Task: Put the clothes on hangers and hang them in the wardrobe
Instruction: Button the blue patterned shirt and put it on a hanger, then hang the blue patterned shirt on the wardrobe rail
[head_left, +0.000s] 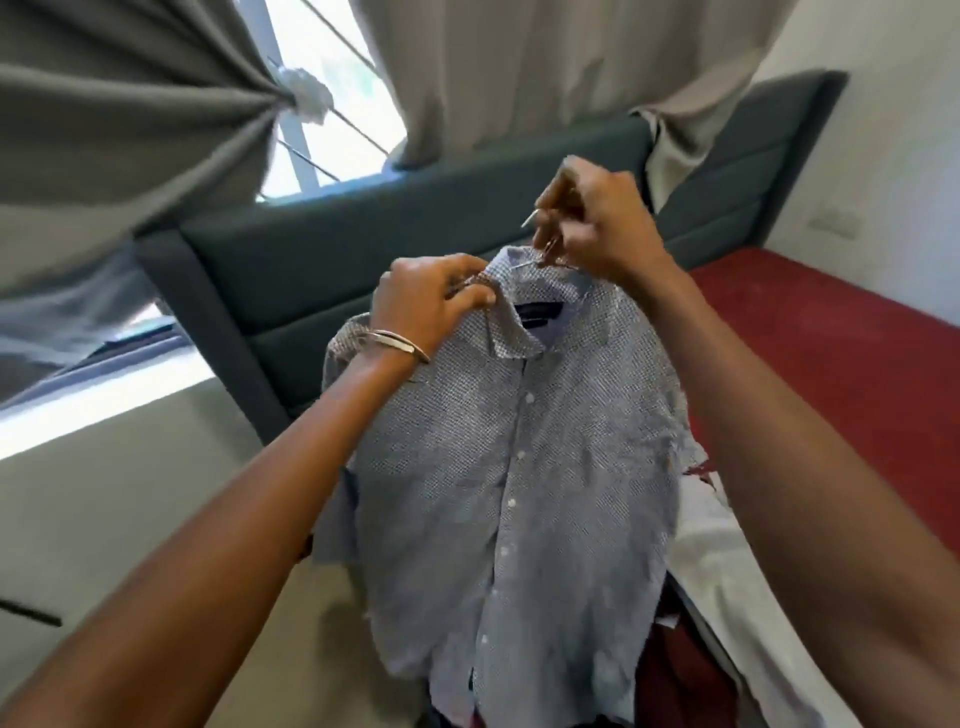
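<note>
Blur and the shirt's (498, 441) collar hide most of the metal hanger (540, 244) — only thin wire shows at the right hand (597, 223), whose curled fingers pinch it. Left hand (431, 301) grips the collar's edge, holding the shirt up in open air before the headboard (322, 270), beside the red bed (831, 353).

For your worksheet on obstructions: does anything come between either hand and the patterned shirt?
No. The left hand pinches the shirt at its collar, and the right hand grips the metal hanger hook above it. Nothing visible separates them.
</note>
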